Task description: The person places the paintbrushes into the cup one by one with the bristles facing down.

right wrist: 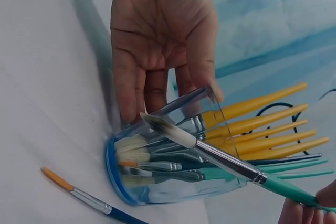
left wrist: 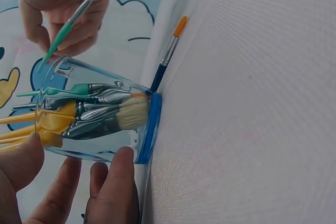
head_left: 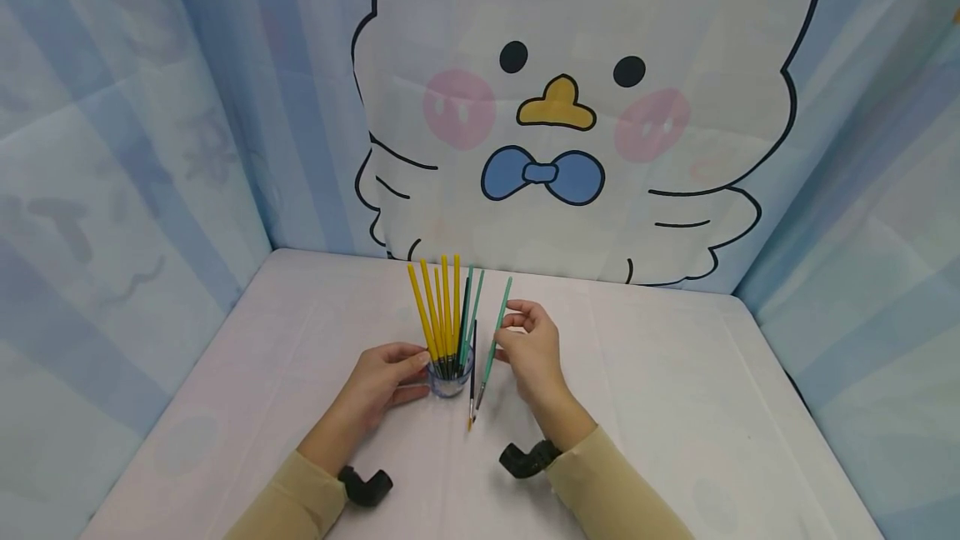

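Note:
A clear plastic cup with a blue base stands upright on the table, holding several paintbrushes, bristles down. Yellow handles fan out on its left, with dark and teal ones beside them. My left hand touches the cup's left side, its fingers fairly straight; the left wrist view shows the thumb near the rim. Right of the cup, my right hand pinches a teal-handled paintbrush by its handle, pale dark-tipped bristles downward. Between cup and hand, a dark-blue paintbrush with orange bristles lies on the table.
A pale cloth covers the table. Behind it hangs a curtain printed with a cartoon bird, and blue-and-white curtains enclose the sides. Black curved wrist mounts sit at both cuffs.

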### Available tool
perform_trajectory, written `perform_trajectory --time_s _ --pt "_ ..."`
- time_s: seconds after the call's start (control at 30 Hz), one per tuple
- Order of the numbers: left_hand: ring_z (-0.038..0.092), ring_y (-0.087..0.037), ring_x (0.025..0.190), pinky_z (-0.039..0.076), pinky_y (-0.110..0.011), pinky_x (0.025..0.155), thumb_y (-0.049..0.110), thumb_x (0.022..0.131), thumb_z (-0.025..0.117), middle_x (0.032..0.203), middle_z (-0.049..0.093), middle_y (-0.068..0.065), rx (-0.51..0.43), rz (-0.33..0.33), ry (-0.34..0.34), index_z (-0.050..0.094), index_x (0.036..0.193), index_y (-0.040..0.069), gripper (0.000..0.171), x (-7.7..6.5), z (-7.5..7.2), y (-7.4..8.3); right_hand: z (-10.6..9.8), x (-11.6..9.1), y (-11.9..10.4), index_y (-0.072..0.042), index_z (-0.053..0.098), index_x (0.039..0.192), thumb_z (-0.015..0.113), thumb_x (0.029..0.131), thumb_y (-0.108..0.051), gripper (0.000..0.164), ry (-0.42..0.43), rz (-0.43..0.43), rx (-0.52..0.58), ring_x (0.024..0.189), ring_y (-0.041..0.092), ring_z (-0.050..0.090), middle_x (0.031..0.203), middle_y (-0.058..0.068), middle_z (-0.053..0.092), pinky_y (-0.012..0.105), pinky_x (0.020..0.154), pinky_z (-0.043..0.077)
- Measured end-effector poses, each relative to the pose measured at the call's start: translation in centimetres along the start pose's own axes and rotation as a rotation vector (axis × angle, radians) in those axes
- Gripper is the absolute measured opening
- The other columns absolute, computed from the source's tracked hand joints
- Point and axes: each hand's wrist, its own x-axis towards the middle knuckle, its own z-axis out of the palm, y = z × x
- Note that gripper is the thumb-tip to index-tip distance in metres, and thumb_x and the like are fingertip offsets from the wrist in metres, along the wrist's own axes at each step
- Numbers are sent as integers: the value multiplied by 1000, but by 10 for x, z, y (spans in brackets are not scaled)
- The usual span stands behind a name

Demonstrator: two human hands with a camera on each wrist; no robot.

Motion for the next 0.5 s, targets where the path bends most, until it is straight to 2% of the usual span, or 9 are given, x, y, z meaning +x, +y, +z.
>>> perform_trajectory --time_s 0.5 --pt "72 -24 101 70 -41 90 17 103 75 119 72 -17 19 -3 15 73 125 0 28 2 1 -2 3 -6 -15 -4 58 130 63 87 16 48 19 -104 172 72 11 61 100 5 59 26 61 64"
